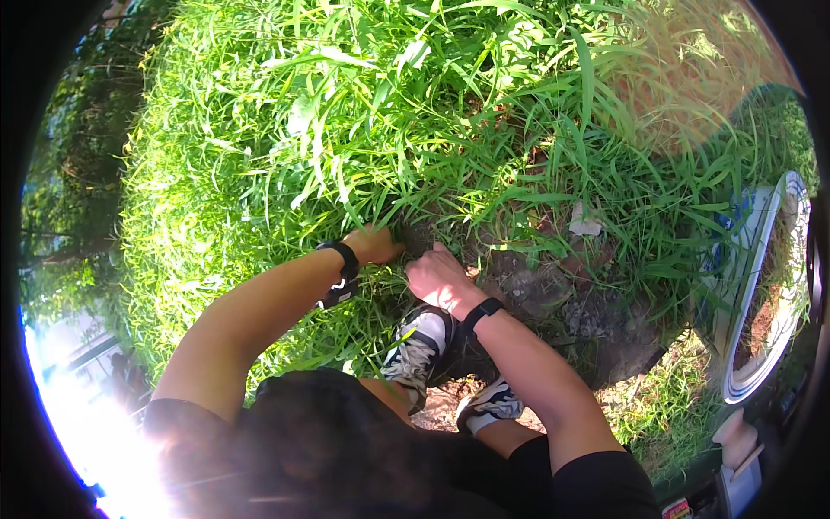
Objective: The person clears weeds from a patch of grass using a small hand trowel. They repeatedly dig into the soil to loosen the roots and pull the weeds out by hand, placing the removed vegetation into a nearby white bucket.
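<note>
My left hand (376, 245) reaches into tall green grass (337, 162), its fingers curled down at the stem bases and partly hidden. Close beside it, a small gap apart, my right hand (441, 276) is bent into a loose fist just above dark soil (418, 239). Whether either hand grips any stems cannot be made out. Black bands circle both wrists. Below the hands are my feet in camouflage-patterned shoes (415, 350), set on the ground.
A white tub (755, 305) with blue markings stands at the right, brownish plant matter showing inside. Bare earth (532, 285) lies right of my right hand, with a pale stone-like piece (585, 220) beyond. Dark shrubs (81, 143) border the left. Strong sun glares at lower left.
</note>
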Tool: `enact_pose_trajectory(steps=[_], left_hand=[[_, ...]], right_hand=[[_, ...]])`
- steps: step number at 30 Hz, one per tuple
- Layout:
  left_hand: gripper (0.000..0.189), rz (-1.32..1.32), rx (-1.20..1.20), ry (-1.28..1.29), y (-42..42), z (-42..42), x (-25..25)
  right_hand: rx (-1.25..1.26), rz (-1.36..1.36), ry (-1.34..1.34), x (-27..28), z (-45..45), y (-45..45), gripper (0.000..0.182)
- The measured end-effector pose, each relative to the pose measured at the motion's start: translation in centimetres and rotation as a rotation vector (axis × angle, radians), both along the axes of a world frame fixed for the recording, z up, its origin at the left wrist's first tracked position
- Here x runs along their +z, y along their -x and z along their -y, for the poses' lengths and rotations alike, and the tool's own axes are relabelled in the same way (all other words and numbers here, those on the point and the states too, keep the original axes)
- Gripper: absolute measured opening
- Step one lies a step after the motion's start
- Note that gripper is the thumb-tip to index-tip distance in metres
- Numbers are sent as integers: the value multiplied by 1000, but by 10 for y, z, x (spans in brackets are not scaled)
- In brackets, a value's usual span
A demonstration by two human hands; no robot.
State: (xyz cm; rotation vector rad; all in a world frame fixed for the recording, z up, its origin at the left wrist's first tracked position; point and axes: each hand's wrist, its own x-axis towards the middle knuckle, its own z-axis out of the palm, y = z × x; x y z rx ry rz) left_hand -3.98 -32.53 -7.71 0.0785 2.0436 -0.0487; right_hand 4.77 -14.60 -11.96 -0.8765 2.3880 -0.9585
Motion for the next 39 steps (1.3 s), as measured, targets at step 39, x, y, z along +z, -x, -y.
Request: enact_pose_trajectory(steps=[39], left_hand=[[70,-429,-1048,-458,20,-210,149]], right_hand=[[-2537,223,-222,183,-477,-414,57]])
